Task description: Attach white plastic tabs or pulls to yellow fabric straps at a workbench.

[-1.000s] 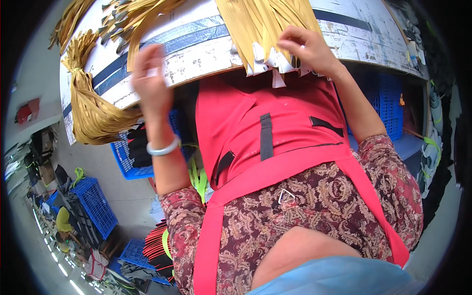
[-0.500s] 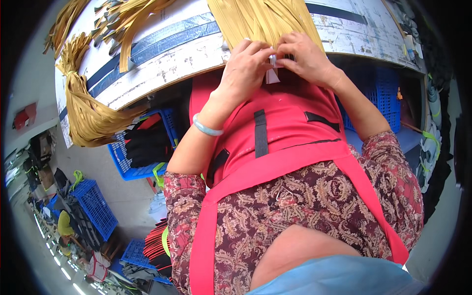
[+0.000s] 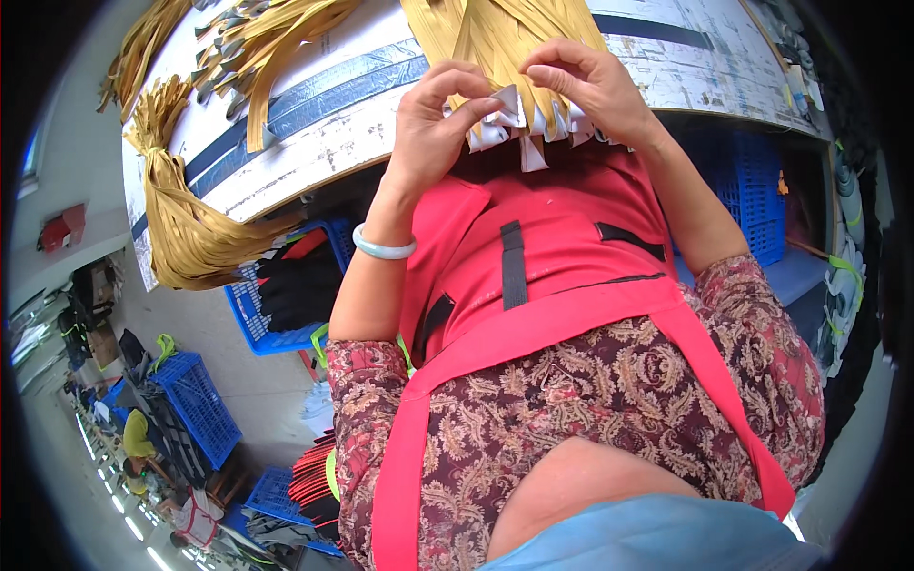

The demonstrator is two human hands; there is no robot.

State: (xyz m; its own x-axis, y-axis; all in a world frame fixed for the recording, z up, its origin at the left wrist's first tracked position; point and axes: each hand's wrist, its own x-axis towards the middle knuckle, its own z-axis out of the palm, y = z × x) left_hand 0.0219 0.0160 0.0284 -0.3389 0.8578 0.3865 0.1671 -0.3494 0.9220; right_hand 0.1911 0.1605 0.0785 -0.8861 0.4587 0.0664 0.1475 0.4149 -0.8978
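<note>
A thick bundle of flat golden-yellow ribbon strips point(image 3: 495, 43) lies over the table's near edge, with white and grey end tabs point(image 3: 533, 152) hanging in front of my red apron. My left hand point(image 3: 433, 119) pinches one pale end tab point(image 3: 511, 105) between thumb and fingers at the bundle's left side. Over the right side of the bundle is my right hand point(image 3: 600, 95), its fingers loosely curved and its thumb beneath the index finger. Nothing shows in its grasp.
More golden strips point(image 3: 271, 48) lie on the white, scuffed table point(image 3: 333, 143). A tied bunch point(image 3: 176, 219) hangs off its left corner. Blue crates stand below: one point(image 3: 252, 309) with black pieces, another point(image 3: 743, 195) under the right side. People work far off at lower left.
My hands have moved apart from their meeting point at the strip ends. The left went left with a tab; the right rose slightly. More white tabs now show.
</note>
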